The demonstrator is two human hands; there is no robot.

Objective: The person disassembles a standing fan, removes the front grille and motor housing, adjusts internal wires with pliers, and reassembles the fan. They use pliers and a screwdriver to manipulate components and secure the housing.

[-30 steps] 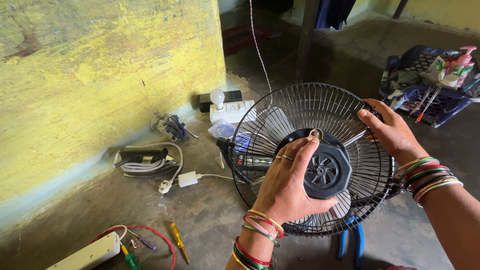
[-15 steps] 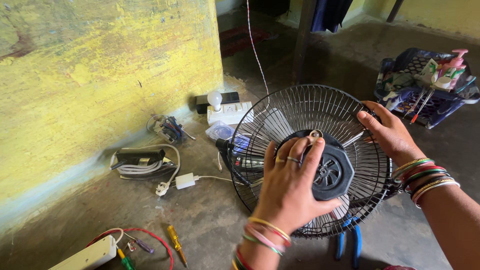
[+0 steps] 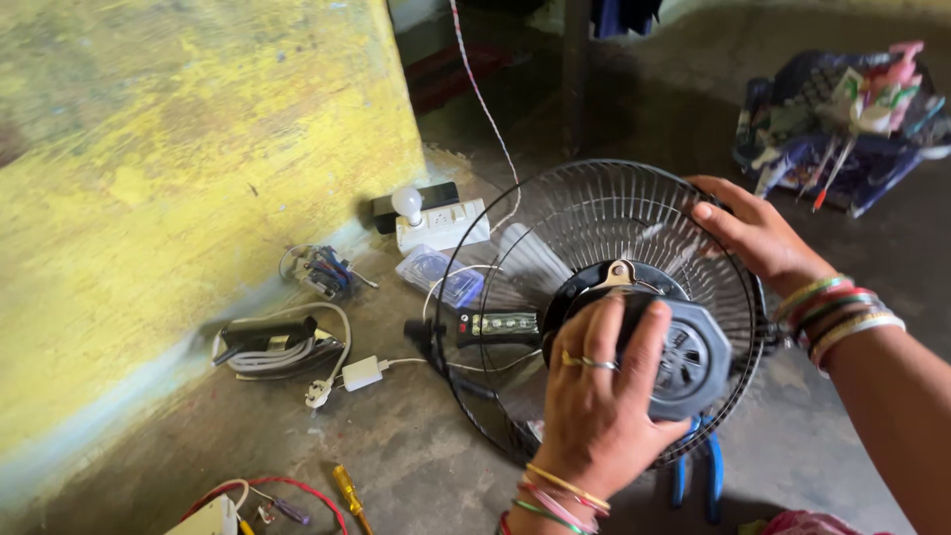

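Note:
A round black wire fan guard (image 3: 555,238) stands upright on the floor, with a black motor housing (image 3: 693,362) at its centre. My left hand (image 3: 594,406) is wrapped over the near side of the motor housing; it wears rings and bangles. My right hand (image 3: 758,238) grips the guard's upper right rim, bangles on that wrist too. Through the grille I see pale fan blades (image 3: 525,272) and a small panel with buttons (image 3: 500,324).
A yellow wall (image 3: 188,178) runs along the left. On the floor lie a white socket board with a bulb (image 3: 436,223), a clear plastic box (image 3: 436,272), coiled cable (image 3: 272,347), a white adapter (image 3: 364,373), a yellow screwdriver (image 3: 349,495), blue-handled pliers (image 3: 698,481). A pile of bags (image 3: 842,109) sits far right.
The fan has turned slightly, and my left hand has slid further round the motor housing. My right hand stays on the rim.

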